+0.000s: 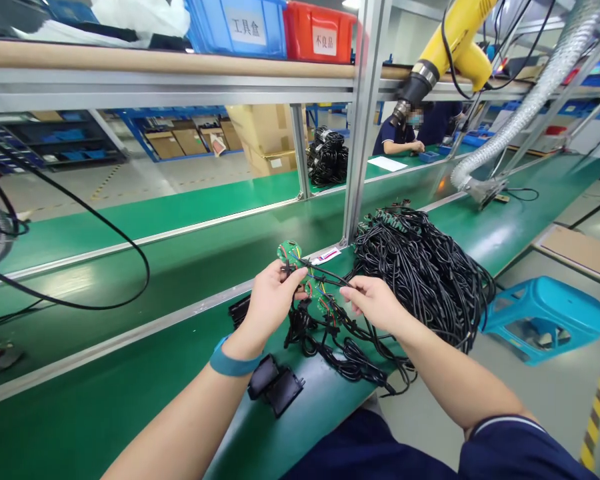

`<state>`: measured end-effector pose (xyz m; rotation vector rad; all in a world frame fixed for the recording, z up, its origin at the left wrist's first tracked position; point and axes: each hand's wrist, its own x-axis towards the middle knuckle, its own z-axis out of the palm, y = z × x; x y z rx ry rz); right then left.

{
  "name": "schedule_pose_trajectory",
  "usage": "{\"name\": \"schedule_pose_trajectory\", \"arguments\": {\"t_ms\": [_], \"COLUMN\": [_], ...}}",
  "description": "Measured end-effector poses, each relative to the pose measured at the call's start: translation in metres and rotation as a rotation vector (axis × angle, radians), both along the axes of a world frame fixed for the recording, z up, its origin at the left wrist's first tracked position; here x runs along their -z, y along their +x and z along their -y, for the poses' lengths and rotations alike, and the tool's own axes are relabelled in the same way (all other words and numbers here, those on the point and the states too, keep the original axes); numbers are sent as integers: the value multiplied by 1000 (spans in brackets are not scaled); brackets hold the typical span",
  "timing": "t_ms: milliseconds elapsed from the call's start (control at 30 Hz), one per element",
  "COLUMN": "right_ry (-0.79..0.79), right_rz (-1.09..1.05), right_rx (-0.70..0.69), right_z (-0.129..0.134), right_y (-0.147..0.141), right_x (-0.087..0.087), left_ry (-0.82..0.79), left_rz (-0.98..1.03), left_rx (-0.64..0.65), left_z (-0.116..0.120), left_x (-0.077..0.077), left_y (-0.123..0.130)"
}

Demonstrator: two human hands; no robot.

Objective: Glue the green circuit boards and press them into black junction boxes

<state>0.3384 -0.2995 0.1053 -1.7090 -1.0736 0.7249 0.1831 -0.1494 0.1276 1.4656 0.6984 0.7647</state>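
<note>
My left hand [274, 297] is closed on a black cable near its end, where a round green circuit board [289, 251] with coloured wires sticks out above the fingers. My right hand [373, 301] pinches the same black cable [329, 273] farther along, so a short stretch runs between both hands. Just below lie more green boards [325, 303] and loose coils of black cable [353, 357]. Black plastic housings [283, 392] rest on the green bench [180, 387] under my left wrist. A large heap of black cables [420, 267] stands beyond my right hand.
A yellow heat gun [447, 50] hangs at upper right beside a silver duct hose [530, 113]. An aluminium post [361, 133] rises behind the hands. Blue bin [240, 27] and red bin [320, 32] sit on the shelf. A person [400, 137] works across the bench; a blue stool [547, 313] stands right.
</note>
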Motion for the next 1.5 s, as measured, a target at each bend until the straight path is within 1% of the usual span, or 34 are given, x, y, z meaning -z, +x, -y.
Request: {"name": "schedule_pose_trajectory", "arguments": {"t_ms": [67, 200, 267, 367, 500, 567, 633, 700, 800, 933, 967, 1033, 1100, 1167, 1267, 1367, 1433, 1500], "right_ry": [-25, -135, -150, -157, -269, -304, -331, -340, -312, -233, -238, -315, -395, -374, -245, -157, -110, -78], "right_rz": [67, 91, 99, 143, 116, 146, 200, 241, 273, 392, 405, 319, 133, -17, -198, -343, -317, -210], "right_rx": [-8, -125, -170, -187, -216, -243, -234, -205, -162, -192, -207, -263, -330, -355, -333, -271, -191, -126], "right_z": [4, 12, 14, 18, 22, 24, 26, 26, 26, 26, 27, 29, 32, 36, 47, 61, 69, 75], "right_y": [-1, -3, -1, 7, 18, 19, 15, 10, 4, 8, 10, 14, 17, 20, 22, 24, 23, 22], "right_x": [-4, -2, -1, -3, -8, -7, -4, -1, 2, 0, -1, -3, -3, -3, -2, -7, -13, -19], "left_ry": [10, 28, 19, -14, -39, -44, -42, -34, -31, -55, -61, -67, -66, -68, -96, -77, -12, 63], "left_rz": [-2, -10, -8, 11, 24, 20, 10, 2, 4, 16, 20, 28, 42, 71, 140, 173, 161, 135], "left_rx": [-8, -15, -14, -26, -33, -32, -31, -34, -45, -55, -57, -61, -65, -57, -5, 52, 86, 119], "left_z": [2, 2, 1, 0, 1, 3, 4, 3, 1, -1, -1, -2, -4, -4, 0, 14, 27, 40], "left_x": [0, 2, 3, 5, 5, 5, 6, 7, 8, 7, 7, 7, 8, 8, -1, -21, -38, -53], "left_y": [0, 1, 2, 4, 5, 5, 5, 4, 4, 4, 4, 4, 4, 5, 6, 7, 7, 7]}}
